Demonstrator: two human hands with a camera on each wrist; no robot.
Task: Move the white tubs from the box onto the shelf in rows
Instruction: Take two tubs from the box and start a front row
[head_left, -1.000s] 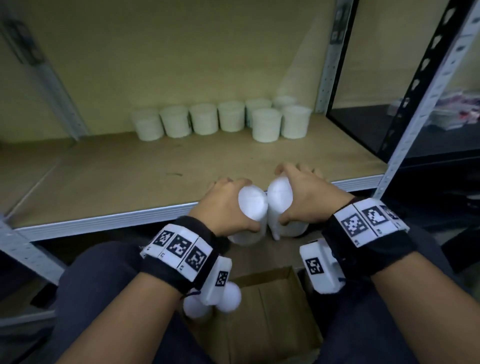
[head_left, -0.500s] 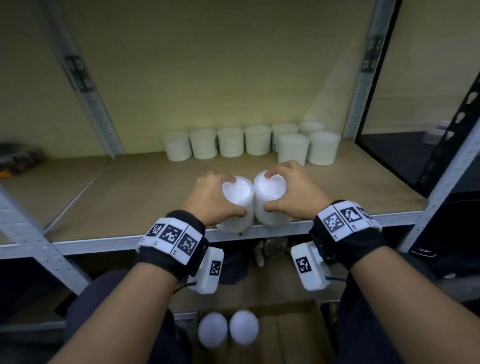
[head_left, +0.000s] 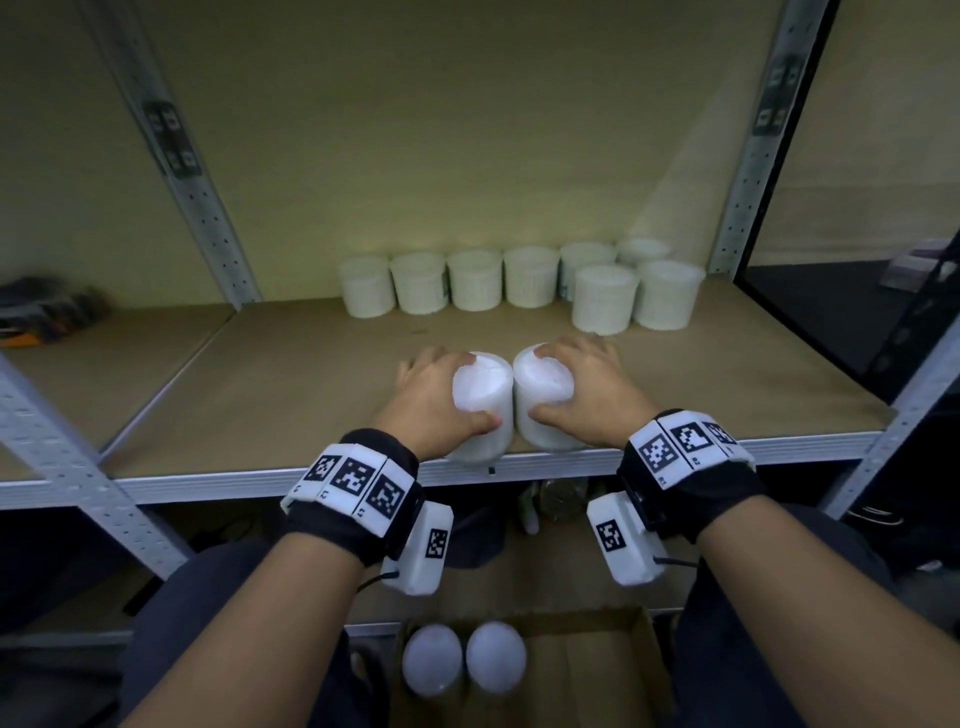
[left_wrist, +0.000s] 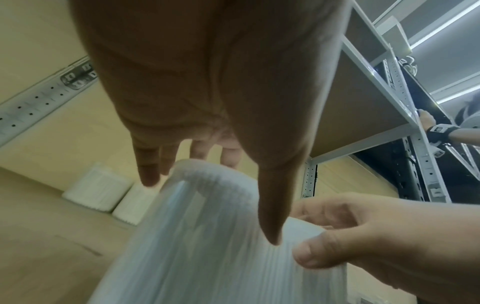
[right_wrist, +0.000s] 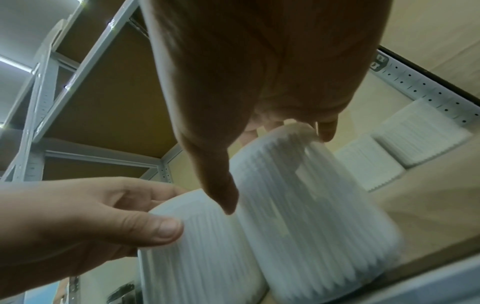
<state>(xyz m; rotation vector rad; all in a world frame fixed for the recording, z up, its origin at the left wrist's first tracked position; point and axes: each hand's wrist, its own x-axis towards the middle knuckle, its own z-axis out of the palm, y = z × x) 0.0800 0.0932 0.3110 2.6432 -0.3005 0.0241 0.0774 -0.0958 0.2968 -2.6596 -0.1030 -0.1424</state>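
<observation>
— Edges, and room to move?

— Left hand (head_left: 434, 397) clamped round the left tub (head_left: 480, 410), right hand (head_left: 587, 392) clamped round the right tub (head_left: 543, 400); thumbs toward the body, fingers curled over the far sides. Both tubs touching each other, just inside the front edge of the shelf (head_left: 727, 447). Hard to tell whether the bases sit flat on the board or hang just above it (wrist views blurred). Beyond the hands, a wide bare strip of board up to the back rows; more bare board to the left. Uprights at the back corners, a dark panel hard on the right.

— Counts?

— Twelve white tubs seen in all. Two in the hands. Eight on the shelf at the back: a back row (head_left: 475, 280) of six along the wall, packed close, plus a front pair (head_left: 634, 299) standing before the row's right end, side by side. Two more tubs (head_left: 462, 660) below.

— Containers and contents?

— One cardboard box (head_left: 597, 670) on the floor between the knees, open at the top. Inside, those two tubs upright, side by side against the left wall; bare cardboard in the right half. On the next bay to the left, some dark clutter (head_left: 47, 317), too blurred to name.
</observation>
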